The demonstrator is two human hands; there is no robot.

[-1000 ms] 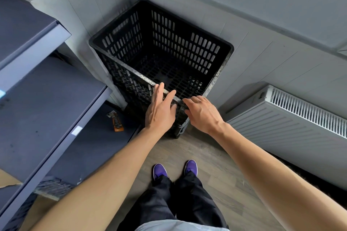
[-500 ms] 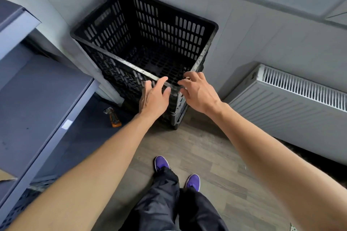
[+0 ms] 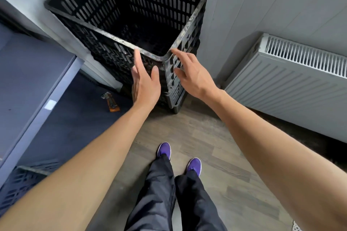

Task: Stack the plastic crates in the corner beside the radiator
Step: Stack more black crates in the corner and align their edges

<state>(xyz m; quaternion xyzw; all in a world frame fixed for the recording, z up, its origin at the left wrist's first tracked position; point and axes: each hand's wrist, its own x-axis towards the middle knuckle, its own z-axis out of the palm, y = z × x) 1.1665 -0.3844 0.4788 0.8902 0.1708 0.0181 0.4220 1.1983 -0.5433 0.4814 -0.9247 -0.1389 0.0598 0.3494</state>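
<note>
Far left: grey shelving, a white label on its edge; under it, part of another slatted crate, bluish in shade, waiting on the floor. Further in, a small orange tool lying on the dark mat.

Centre: black plastic crates, nested into one stack, tucked into the corner of the pale panelled wall, just left of the radiator. Top rim scuffed and dusty, sides perforated throughout. Likely light for the bulk, stiff at the rim and corners, a little flexible along the slotted walls; not fragile, possibly grimy to touch. Best hold judged to be the thick rim or the handle slots in the end walls, one hand per side.

Left hand open, fingers straight, palm facing the near wall below the rim, gripping nothing. Right hand likewise spread and loose, fingertips at the corner edge, nothing held; actual contact impossible to confirm.

Below: wood-look plank floor, flat and clear, purple shoes planted close.

Right: white radiator, near the stack but apart.
</note>
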